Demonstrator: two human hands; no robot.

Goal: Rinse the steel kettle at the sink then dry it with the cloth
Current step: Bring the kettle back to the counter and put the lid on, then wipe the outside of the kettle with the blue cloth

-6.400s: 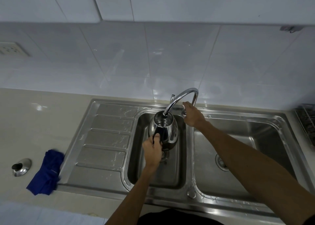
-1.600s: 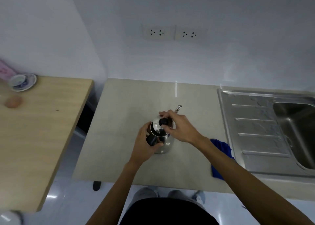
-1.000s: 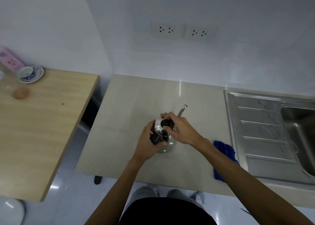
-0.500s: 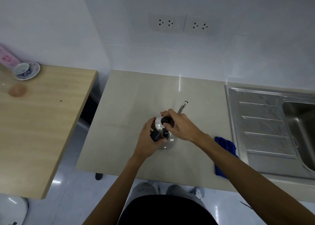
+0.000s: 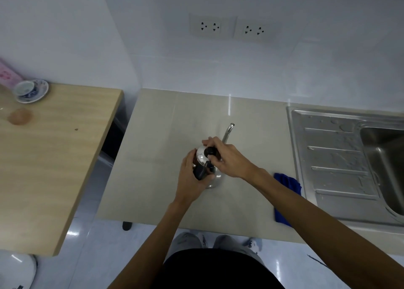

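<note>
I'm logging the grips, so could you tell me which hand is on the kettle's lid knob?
The right hand pinches the black knob atop the kettle; the left hand grips the black handle at its side instead.

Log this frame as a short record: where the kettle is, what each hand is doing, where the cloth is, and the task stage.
kettle: upright on the counter, left of the sink, spout pointing away from the person
left grip: hand curled round the kettle's black handle
right grip: fingers pinching the black lid knob
cloth: blue, on the counter beside the sink's edge, partly behind the right forearm, untouched
stage: kettle out of the sink; drying not yet begun
</note>
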